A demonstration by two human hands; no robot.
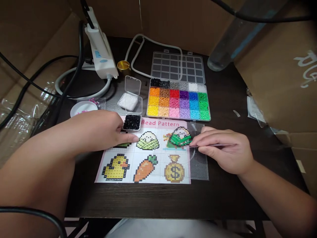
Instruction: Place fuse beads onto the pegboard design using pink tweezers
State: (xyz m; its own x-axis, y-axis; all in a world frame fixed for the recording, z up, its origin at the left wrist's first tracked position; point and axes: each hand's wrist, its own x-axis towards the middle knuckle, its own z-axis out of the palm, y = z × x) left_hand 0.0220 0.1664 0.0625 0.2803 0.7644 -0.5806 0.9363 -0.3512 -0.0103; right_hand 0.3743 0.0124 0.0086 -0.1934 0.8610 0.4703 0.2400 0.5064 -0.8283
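My left hand rests on the printed bead pattern sheet, thumb stretched out to the edge of the pale green figure; its other fingers are partly hidden. Right beside it is a small clear box of black beads. My right hand pinches thin metal tweezers between thumb and fingers. Their tip is at the lower right edge of a green, white and black bead figure. This figure sits on a clear pegboard that overlaps the sheet's right side.
Behind the sheet stands an open divided case of coloured beads. A small box of white beads, a white dish with pink beads and a gold-coloured cup are to its left. A power strip and cables lie at back left; cardboard walls surround the table.
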